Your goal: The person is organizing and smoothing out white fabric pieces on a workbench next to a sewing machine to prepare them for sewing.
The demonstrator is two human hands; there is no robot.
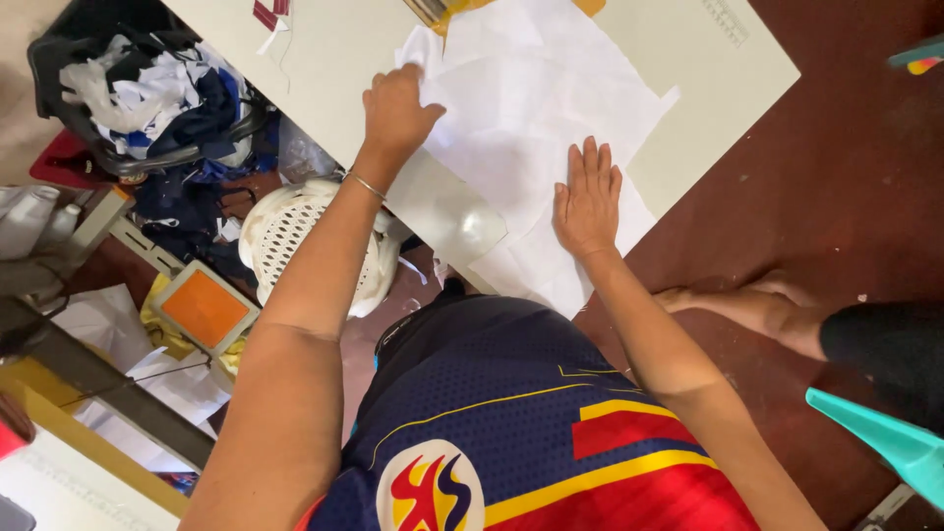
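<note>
pale table on a dark red floor.

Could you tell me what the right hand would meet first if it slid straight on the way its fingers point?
The right hand lies flat on the white cloth, fingers pointing up the table. It would probably only cross more cloth; nothing else shows before the picture's top edge.

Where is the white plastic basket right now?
In the head view, the white plastic basket sits on the floor at the person's left, partly hidden under the left forearm, just off the table edge and beside the orange-topped box.
</note>
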